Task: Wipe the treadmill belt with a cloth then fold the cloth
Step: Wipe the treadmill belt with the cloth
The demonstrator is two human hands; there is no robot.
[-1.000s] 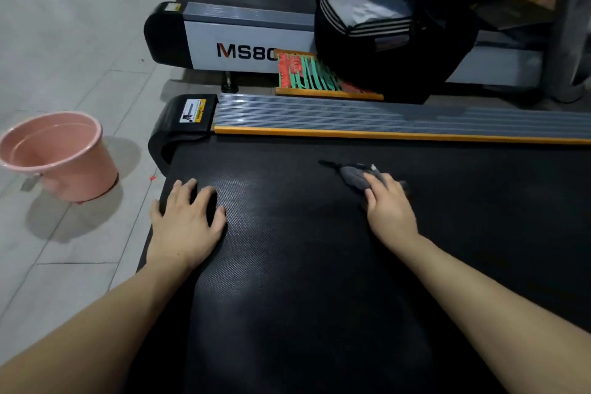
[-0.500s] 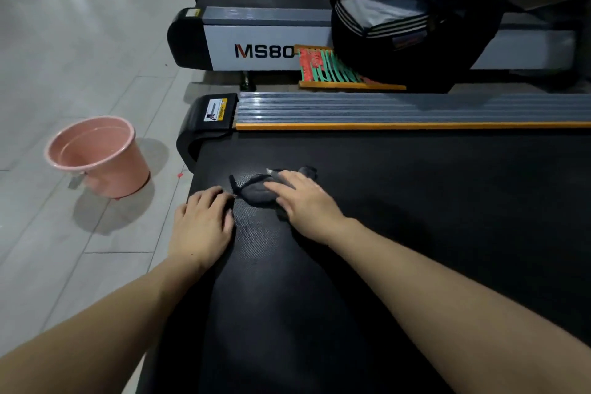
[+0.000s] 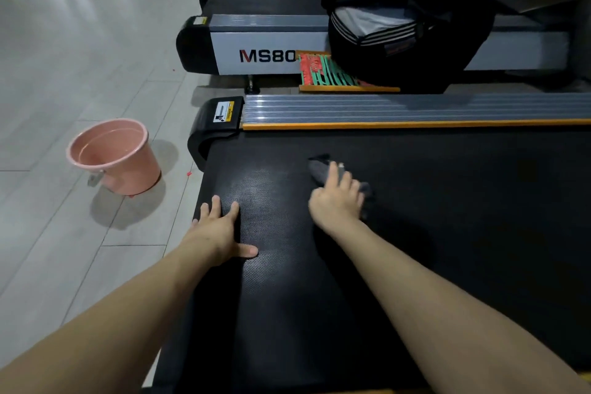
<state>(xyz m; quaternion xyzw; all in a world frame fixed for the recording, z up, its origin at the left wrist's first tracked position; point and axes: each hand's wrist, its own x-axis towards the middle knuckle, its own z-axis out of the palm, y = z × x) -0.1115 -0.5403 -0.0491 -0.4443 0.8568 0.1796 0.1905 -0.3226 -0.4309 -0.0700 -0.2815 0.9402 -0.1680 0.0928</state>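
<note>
My right hand (image 3: 337,201) presses flat on the gray cloth (image 3: 319,168) in the middle of the black belt (image 3: 447,217). My left hand (image 3: 217,230) lies open on the belt's edge

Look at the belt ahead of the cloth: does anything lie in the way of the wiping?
Nothing visible does. The right hand presses the cloth onto the belt, which is bare to its right. The left hand rests flat on the belt's left edge, apart from the cloth. The bucket stands off on the floor.
</note>
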